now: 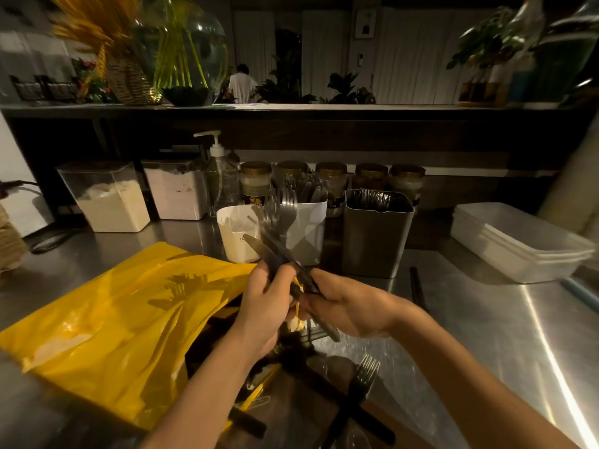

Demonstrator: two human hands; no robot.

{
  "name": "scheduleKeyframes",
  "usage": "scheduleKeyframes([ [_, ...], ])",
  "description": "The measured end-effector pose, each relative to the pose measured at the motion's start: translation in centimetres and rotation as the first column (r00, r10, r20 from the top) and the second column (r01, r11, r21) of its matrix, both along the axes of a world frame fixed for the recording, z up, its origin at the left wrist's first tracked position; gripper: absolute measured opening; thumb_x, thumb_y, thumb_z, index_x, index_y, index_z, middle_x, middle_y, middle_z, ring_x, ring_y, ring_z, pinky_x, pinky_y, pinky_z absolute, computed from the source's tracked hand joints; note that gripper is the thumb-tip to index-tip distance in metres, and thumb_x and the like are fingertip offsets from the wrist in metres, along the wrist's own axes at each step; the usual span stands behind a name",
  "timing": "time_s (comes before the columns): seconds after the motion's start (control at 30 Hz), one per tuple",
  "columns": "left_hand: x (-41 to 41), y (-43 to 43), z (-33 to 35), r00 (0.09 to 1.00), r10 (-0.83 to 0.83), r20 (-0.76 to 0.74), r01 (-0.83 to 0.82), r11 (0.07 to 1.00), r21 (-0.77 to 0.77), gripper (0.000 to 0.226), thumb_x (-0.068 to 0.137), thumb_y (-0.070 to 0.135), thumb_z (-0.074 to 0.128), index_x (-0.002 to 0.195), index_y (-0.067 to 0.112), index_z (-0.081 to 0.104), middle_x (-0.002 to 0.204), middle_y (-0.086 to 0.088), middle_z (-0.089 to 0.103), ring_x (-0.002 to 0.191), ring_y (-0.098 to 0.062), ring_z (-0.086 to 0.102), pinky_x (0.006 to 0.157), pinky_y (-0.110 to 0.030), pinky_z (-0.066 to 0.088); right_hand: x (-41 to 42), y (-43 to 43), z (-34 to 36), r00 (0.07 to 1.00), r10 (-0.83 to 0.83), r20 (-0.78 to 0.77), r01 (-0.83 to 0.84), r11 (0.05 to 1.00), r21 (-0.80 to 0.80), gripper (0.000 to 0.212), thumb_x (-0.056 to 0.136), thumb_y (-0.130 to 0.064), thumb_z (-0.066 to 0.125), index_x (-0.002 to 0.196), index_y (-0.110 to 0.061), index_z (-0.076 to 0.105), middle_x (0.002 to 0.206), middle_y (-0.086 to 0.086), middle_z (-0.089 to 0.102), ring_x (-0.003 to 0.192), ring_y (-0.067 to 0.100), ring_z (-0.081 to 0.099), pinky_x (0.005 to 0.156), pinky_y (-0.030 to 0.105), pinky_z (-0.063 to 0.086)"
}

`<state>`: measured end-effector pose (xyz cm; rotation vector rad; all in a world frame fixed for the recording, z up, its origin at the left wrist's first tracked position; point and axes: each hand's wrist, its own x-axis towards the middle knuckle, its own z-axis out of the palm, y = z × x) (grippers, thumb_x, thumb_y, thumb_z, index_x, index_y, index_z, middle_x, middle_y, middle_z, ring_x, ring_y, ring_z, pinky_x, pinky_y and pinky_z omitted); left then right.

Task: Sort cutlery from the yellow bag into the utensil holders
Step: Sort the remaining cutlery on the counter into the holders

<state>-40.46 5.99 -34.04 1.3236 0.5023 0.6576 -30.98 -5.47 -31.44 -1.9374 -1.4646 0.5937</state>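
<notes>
The yellow bag (110, 312) lies open on the steel counter at the left, dark cutlery showing at its mouth. My left hand (264, 306) grips a bundle of forks and knives (275, 234), tips pointing up and away. My right hand (348, 309) pinches the handle end of a knife from that bundle. Behind stand a small white round holder (231, 234), a white square holder (308, 228) filled with forks and knives, and a grey holder (376, 234) with cutlery inside. A loose fork (363, 380) lies near my forearms.
Two clear containers of powder (111, 199) and a pump bottle (220, 176) stand at the back left, jars (369, 176) behind the holders. Stacked white tubs (518, 241) sit at the right. A dark utensil (416, 285) lies right of the grey holder.
</notes>
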Motion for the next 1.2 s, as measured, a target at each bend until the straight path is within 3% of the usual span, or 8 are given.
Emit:
scheduleKeyframes([
  [0.13,-0.2,1.3,0.7,0.965,0.053,0.257,0.019,0.963,-0.270,0.026,0.078,0.040,0.071,0.088,0.019,0.058,0.056,0.007,0.039,0.039,-0.004,0.026,0.034,-0.017,0.019,1.4,-1.1,0.6,0.991,0.018,-0.130,-0.020,1.000,-0.015,0.012,0.108,-0.017,0.042,0.116,-0.009,0.043,0.083,0.003,0.055,0.069,0.012,0.052,0.067,0.033,0.047],
  [0.27,-0.4,3.0,1.3,0.925,0.231,0.303,-0.077,0.891,-0.447,0.048,0.077,0.065,0.064,0.096,0.021,0.065,0.057,0.009,0.030,0.041,-0.004,0.021,0.035,-0.020,0.014,2.9,-2.6,1.7,0.982,0.021,-0.189,-0.027,0.999,-0.032,0.023,0.106,-0.012,0.044,0.126,-0.021,0.048,0.082,-0.001,0.052,0.071,0.014,0.048,0.066,0.034,0.044],
  [0.37,-0.6,2.7,1.2,0.926,0.288,0.243,-0.201,0.923,-0.328,0.052,0.092,0.068,0.049,0.108,0.024,0.070,0.060,0.007,0.038,0.046,-0.006,0.030,0.038,-0.021,0.017,3.1,-3.0,2.2,0.989,0.074,-0.129,-0.099,0.974,-0.204,0.020,0.104,-0.011,0.047,0.123,-0.017,0.051,0.089,0.001,0.053,0.077,0.017,0.049,0.067,0.032,0.044],
  [0.57,-0.3,1.6,0.0,0.944,0.291,0.158,-0.306,0.949,0.082,0.050,0.097,0.057,0.048,0.068,0.022,0.070,0.055,0.002,0.045,0.052,-0.011,0.042,0.046,-0.027,0.032,1.4,-1.7,1.7,0.986,0.018,0.163,0.047,0.920,-0.390,0.013,0.105,-0.033,0.045,0.106,-0.024,0.053,0.091,0.000,0.054,0.081,0.017,0.051,0.074,0.037,0.045],
  [0.73,0.3,1.1,-0.7,0.975,0.211,0.062,-0.220,0.923,0.316,0.057,0.092,0.066,0.048,0.066,0.023,0.075,0.055,0.003,0.062,0.062,-0.022,0.060,0.060,-0.043,0.048,-0.1,0.1,1.2,0.921,-0.048,0.386,0.133,0.971,-0.197,0.026,0.099,-0.050,0.055,0.103,-0.024,0.050,0.090,-0.002,0.065,0.077,0.020,0.064,0.071,0.039,0.056],
  [0.87,0.1,1.7,0.3,0.944,0.305,0.124,-0.297,0.952,-0.079,0.047,0.099,0.054,0.051,0.086,0.016,0.075,0.054,0.006,0.039,0.046,-0.009,0.035,0.039,-0.024,0.029,0.9,0.4,1.3,0.849,-0.165,0.502,0.220,0.974,-0.053,0.024,0.105,-0.045,0.042,0.108,-0.022,0.052,0.090,0.002,0.064,0.078,0.026,0.066,0.073,0.052,0.059],
  [1.07,0.1,1.9,0.2,0.948,0.307,0.077,-0.302,0.950,-0.076,0.046,0.100,0.049,0.051,0.078,0.012,0.067,0.052,0.007,0.042,0.046,-0.008,0.039,0.041,-0.022,0.028,4.6,2.9,9.0,0.905,-0.410,0.108,0.299,0.797,0.524,0.030,0.105,-0.044,0.043,0.099,-0.020,0.060,0.084,-0.001,0.060,0.070,0.006,0.059,0.062,0.030,0.052],
  [1.2,-0.1,1.5,0.3,0.970,0.224,0.090,-0.219,0.973,-0.067,0.046,0.100,0.049,0.050,0.075,0.013,0.064,0.051,0.006,0.042,0.043,-0.007,0.039,0.040,-0.022,0.029,7.5,5.9,12.6,0.868,-0.495,0.049,0.324,0.638,0.699,0.027,0.104,-0.034,0.055,0.080,-0.023,0.058,0.073,0.003,0.065,0.069,0.016,0.069,0.068,0.041,0.061],
])
